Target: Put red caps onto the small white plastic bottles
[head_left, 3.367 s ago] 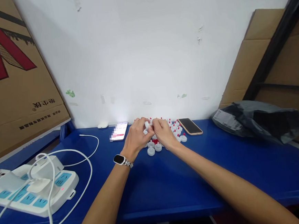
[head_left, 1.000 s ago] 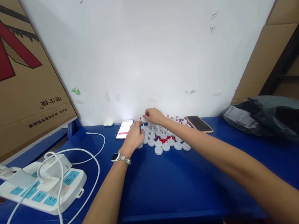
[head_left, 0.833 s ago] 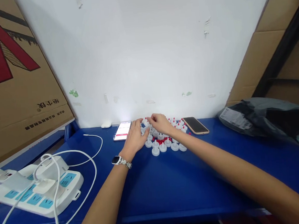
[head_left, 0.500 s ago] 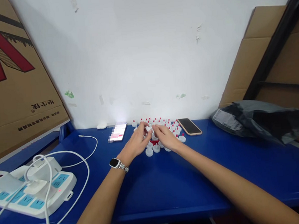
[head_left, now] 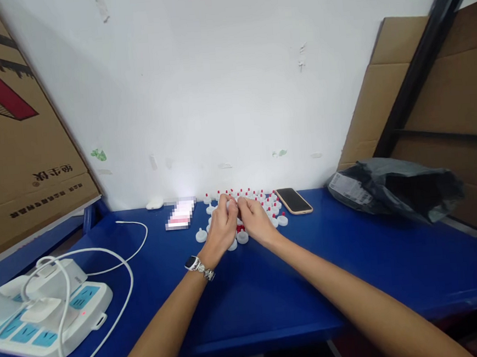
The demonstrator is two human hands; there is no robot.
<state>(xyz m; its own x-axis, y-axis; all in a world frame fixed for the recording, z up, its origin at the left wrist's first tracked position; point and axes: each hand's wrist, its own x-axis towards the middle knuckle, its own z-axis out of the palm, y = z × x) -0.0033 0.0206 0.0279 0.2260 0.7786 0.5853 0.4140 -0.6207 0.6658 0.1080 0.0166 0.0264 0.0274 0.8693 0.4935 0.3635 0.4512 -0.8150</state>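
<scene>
My left hand (head_left: pixel 222 222), with a watch on its wrist, is closed with thumb and fingers pinched together. A white nozzle cap is in its grip, now almost wholly hidden by the fingers. My right hand (head_left: pixel 255 218) is closed too, its fingertips meeting the left ones; what they pinch is too small to make out. Around and behind both hands stand several white nozzle caps (head_left: pixel 282 219) with small red tips. One white cap without a red tip (head_left: pixel 201 235) stands left of my left hand. Small red tips (head_left: pixel 241 229) lie in a heap below the hands.
A phone (head_left: pixel 293 200) lies right of the caps, a lit phone (head_left: pixel 181 213) left, beside a small white case (head_left: pixel 154 204). A power strip (head_left: pixel 84 317) with looping white cables covers the table's left. A grey plastic bag (head_left: pixel 396 188) lies right; a cardboard box (head_left: pixel 25 151) stands left.
My hands have closed in on each other, and the white cap seen between them is now covered by fingers. The camera view has shifted slightly to the right.
</scene>
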